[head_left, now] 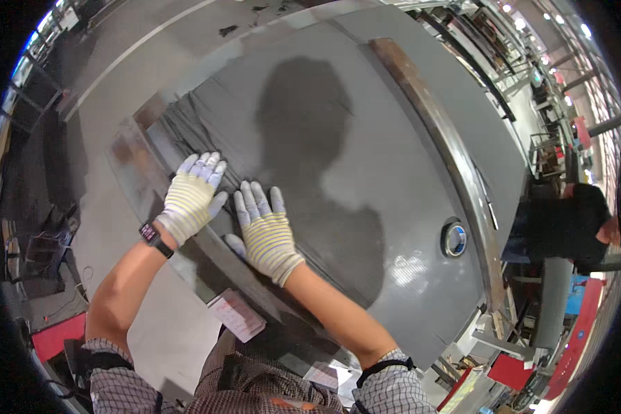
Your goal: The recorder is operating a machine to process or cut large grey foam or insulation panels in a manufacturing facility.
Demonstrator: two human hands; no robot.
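A large dark grey sheet (407, 172) with a fine sheen is spread out before me, and the shadow of a head and shoulders falls across it. Along its near left side the material bunches into creases (190, 121). My left hand (192, 196), in a striped knit glove with pale coated fingertips, lies on the creased edge with its fingers stretched. Beside it my right hand (263, 231), gloved alike, presses flat on the sheet, thumb spread. Neither hand grasps anything. A dark watch (156, 239) is on my left wrist.
A long metal bar (428, 107) lies across the sheet's right side, near a round disc (454, 239). Paper tags (238, 314) hang at the near edge. Another person (559, 224) in dark clothes stands at far right, near red-sided equipment (576, 338).
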